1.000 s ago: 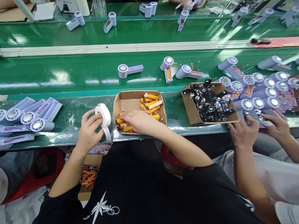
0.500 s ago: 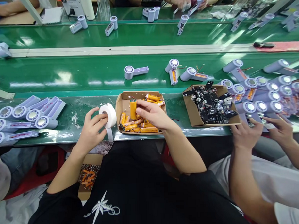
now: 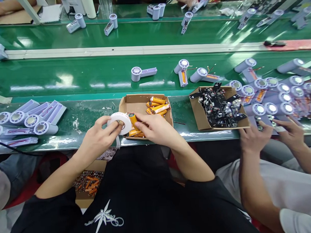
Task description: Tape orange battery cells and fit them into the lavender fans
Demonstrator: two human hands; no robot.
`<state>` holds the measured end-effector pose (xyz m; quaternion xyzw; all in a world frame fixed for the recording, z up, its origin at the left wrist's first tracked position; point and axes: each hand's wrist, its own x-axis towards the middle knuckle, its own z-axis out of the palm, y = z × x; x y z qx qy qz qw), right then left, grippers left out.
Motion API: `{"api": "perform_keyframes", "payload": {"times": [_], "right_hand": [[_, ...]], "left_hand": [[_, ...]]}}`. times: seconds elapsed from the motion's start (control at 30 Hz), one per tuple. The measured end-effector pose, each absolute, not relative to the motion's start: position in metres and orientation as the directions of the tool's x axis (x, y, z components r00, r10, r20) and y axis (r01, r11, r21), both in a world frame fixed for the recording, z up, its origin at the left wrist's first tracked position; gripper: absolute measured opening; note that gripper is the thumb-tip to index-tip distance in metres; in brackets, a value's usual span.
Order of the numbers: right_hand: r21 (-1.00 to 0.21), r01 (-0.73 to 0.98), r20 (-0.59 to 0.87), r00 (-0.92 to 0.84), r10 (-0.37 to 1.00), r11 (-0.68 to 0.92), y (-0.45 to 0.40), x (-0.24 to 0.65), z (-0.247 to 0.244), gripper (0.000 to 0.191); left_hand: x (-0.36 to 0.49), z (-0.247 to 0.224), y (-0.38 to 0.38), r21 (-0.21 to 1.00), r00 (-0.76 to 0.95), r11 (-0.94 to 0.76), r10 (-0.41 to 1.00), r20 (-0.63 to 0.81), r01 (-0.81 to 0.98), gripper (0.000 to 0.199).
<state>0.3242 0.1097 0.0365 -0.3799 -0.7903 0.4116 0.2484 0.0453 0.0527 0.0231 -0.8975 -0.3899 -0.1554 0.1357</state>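
Note:
A white roll of tape (image 3: pixel 121 121) is in my left hand (image 3: pixel 101 134), with fingers in its core. A strip of tape hangs below it. My right hand (image 3: pixel 156 127) grips an orange cylindrical battery (image 3: pixel 133 120) between thumb and fingers, tilted close to the roll's right side. Whether battery and tape touch, I cannot tell. Both hands are over the front of a cardboard box (image 3: pixel 134 98), where more orange batteries (image 3: pixel 157 106) lie. My right hand and the roll hide part of the box's contents.
A second box (image 3: pixel 200 120) holds black circuit boards. Lilac fan housings (image 3: pixel 32 120) lie at left, with others (image 3: pixel 283 99) piled at right. More housings (image 3: pixel 136 73) sit on the green belt (image 3: pixel 92 71). A co-worker's hands (image 3: pixel 257 136) work at right. Below stands a box of orange scraps (image 3: pixel 91 185).
My left hand has brought the tape roll rightward and turned its flat face up. The battery has moved slightly left and down, tilting, so roll and battery are now close together.

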Motion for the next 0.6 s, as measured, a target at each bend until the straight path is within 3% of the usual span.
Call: {"api": "perform_keyframes", "payload": {"times": [0.13, 0.27, 0.37, 0.5, 0.6], "right_hand": [[-0.995, -0.009, 0.090, -0.456, 0.885, 0.096, 0.113, 0.315, 0.019, 0.042], [-0.916, -0.398, 0.064, -0.019, 0.998, 0.051, 0.098, 0.282, -0.004, 0.060], [-0.904, -0.422, 0.048, 0.080, 0.996, 0.077, 0.092, 0.275, -0.010, 0.061], [-0.917, -0.323, 0.158, 0.242, 0.957, 0.233, 0.121, 0.330, 0.004, 0.049], [-0.885, -0.285, 0.220, 0.441, 0.870, 0.368, 0.143, 0.387, 0.007, 0.044]], "left_hand": [[0.054, 0.019, 0.053, -0.102, 0.613, -0.636, 0.668, 0.422, 0.765, 0.047], [0.075, 0.008, 0.051, -0.070, 0.493, -0.556, 0.663, 0.562, 0.828, 0.044], [0.094, 0.016, 0.037, -0.033, 0.473, -0.565, 0.654, 0.590, 0.824, 0.039], [0.079, 0.029, 0.012, 0.070, 0.672, -0.812, 0.524, 0.524, 0.579, 0.027], [0.027, 0.007, 0.019, 0.064, 0.538, -0.669, 0.648, 0.539, 0.741, 0.026]]}}
